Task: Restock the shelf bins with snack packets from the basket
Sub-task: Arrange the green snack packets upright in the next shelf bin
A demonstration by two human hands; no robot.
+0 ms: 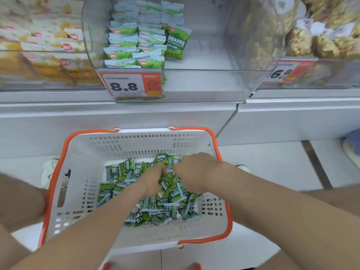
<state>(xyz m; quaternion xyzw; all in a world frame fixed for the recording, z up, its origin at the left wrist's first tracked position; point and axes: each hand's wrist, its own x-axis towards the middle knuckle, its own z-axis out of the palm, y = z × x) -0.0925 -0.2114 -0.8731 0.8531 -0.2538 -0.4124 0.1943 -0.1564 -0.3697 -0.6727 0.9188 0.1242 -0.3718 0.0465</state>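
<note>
Left grip (153,180) and right grip (192,172) seemingly hold packets (109,190) in the basket (136,141)

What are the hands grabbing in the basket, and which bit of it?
They hold green snack packets: the left grip and right grip curl into the pile in the basket. Which part of a packet each holds is hidden.

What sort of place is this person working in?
Most likely a shop's snack aisle: a clear shelf bin of stacked packets, a red price tag reading 8.8 on its front, and a white shopping basket with orange handles holding loose green packets.
</note>
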